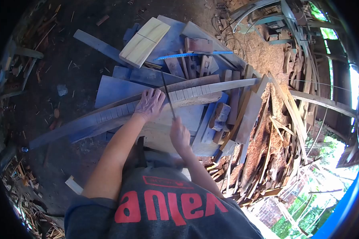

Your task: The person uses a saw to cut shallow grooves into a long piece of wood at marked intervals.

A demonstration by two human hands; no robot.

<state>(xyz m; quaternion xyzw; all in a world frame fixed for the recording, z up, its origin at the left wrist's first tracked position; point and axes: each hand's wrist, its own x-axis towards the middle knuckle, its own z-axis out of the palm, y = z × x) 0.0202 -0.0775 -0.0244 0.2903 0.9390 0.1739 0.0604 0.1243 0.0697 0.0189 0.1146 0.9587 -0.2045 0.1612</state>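
Observation:
A long wooden strip (pixel 119 111) with a row of evenly spaced crosswise cuts lies across other boards. My left hand (pixel 149 104) presses on it near its middle, fingers wrapped over its far edge. Just to the right, my right hand (pixel 180 133) is closed round the near end of a thin saw (pixel 168 93). The blade crosses the strip beside my left fingers and points away from me. Cut lines show on both sides of my left hand.
Beyond the strip lie a pale wood block (pixel 144 42), a blue serrated strip (pixel 195 55) and a reddish-brown block (pixel 198 45). A rough short block (pixel 221 113) sits right of my right hand. Scrap wood (pixel 267 159) and sawdust (pixel 263 53) spread at the right.

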